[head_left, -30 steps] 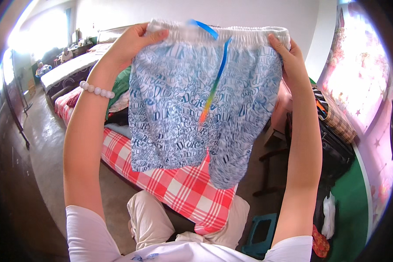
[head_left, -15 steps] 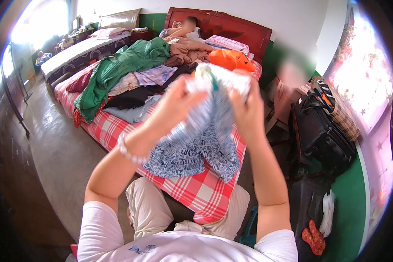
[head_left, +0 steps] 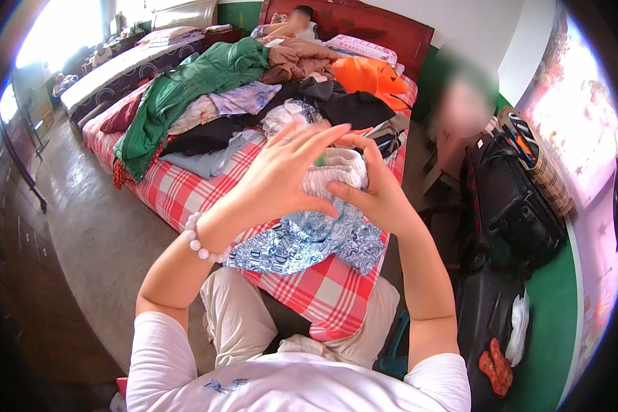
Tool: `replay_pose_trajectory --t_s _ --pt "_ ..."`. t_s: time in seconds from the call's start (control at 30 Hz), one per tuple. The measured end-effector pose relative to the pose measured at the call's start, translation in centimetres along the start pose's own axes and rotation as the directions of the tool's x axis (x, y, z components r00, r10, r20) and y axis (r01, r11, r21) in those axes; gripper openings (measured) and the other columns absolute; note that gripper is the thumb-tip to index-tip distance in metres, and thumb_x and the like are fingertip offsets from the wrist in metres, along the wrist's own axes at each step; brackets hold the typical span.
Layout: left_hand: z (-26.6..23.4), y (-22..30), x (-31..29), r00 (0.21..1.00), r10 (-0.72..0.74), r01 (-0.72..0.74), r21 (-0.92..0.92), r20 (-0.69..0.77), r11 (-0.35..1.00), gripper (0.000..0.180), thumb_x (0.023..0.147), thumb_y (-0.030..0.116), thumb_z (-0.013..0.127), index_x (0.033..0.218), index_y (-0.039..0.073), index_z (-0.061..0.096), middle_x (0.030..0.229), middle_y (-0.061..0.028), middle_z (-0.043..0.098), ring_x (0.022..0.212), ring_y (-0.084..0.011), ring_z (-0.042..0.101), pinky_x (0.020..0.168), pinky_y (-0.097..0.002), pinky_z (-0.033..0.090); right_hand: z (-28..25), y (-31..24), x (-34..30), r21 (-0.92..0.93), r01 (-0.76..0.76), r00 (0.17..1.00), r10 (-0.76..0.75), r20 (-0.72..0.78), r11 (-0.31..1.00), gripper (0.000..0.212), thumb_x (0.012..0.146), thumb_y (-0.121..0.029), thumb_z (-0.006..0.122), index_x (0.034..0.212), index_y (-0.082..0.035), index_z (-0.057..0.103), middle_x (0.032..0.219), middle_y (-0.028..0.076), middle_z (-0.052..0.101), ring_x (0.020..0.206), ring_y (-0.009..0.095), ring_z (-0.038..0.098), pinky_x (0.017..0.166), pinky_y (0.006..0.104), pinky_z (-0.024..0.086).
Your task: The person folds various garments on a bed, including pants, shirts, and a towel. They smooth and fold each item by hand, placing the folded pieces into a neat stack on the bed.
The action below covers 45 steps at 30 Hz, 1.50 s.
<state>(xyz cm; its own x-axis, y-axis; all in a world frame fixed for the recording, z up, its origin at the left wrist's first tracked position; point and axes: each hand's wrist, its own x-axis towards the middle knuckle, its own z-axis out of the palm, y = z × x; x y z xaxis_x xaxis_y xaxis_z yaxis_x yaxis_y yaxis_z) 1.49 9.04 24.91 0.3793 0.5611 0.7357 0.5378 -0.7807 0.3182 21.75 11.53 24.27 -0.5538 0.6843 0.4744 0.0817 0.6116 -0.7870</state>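
Shorts of blue-and-white patterned cloth with a white elastic waistband (head_left: 326, 230) — held up spread a second ago — now hang bunched over the red-checked bed (head_left: 185, 192). I read folding underway: left hand (head_left: 281, 175) and right hand (head_left: 374, 196) fingers grip the waistband.

Checked bed (head_left: 185, 196) under heaped clothes (head_left: 254, 89)
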Motion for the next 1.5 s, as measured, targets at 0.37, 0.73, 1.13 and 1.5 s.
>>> replay_pose_trajectory --t_s 0.37,0.73,1.13,1.5 --pt "-3.7 1.0 8.3 0.995 0.099 -0.095 0.265 -0.001 0.959 0.044 0.067 0.017 0.079 0.105 0.002 0.062 0.094 -0.0153 0.066 0.086 -0.0294 0.065 0.08 -0.0344 0.049 7.0 5.8 -6.7 -0.427 -0.087 0.831 -0.171 -0.53 0.9 0.037 0.077 -0.015 0.077 0.107 -0.007 0.057 0.121 0.017 0.046 0.099 0.033 0.057 0.081 0.0389 0.048" --pt "-6.3 1.0 10.1 0.995 0.033 0.016 0.478 -0.094 0.878 0.054 0.068 0.025 0.082 0.114 0.002 0.063 0.1 -0.013 0.069 0.092 -0.0256 0.067 0.084 -0.0348 0.05 2.9 9.6 -9.1 -0.509 -0.146 0.788 -0.211 -0.578 0.848 0.029 0.071 0.014 0.061 0.087 -0.008 0.07 0.092 0.011 0.054 0.085 0.026 0.059 0.07 0.0292 0.047" --pt "-5.3 6.4 10.9 0.982 -0.14 0.185 0.476 -0.128 0.86 0.038 0.072 0.019 0.073 0.102 -0.002 0.064 0.097 -0.0196 0.066 0.093 -0.0329 0.064 0.085 -0.0394 0.049 9.0 11.4 -11.4 -0.391 -0.236 0.86 0.003 -0.511 0.89 0.022 0.079 -0.017 0.068 0.099 -0.007 0.068 0.109 0.015 0.055 0.1 0.032 0.053 0.086 0.0425 0.039" --pt "-5.8 2.5 8.8 0.992 -0.094 0.123 0.515 -0.081 0.849 0.054 0.069 0.03 0.081 0.112 0.003 0.064 0.102 -0.0141 0.069 0.092 -0.0264 0.067 0.082 -0.0345 0.051 12.9 14.4 -11.3 -0.288 -0.324 0.839 0.134 -0.527 0.901 0.027 0.08 -0.027 0.072 0.083 0.0 0.068 0.097 0.019 0.06 0.096 0.033 0.055 0.083 0.0429 0.041"
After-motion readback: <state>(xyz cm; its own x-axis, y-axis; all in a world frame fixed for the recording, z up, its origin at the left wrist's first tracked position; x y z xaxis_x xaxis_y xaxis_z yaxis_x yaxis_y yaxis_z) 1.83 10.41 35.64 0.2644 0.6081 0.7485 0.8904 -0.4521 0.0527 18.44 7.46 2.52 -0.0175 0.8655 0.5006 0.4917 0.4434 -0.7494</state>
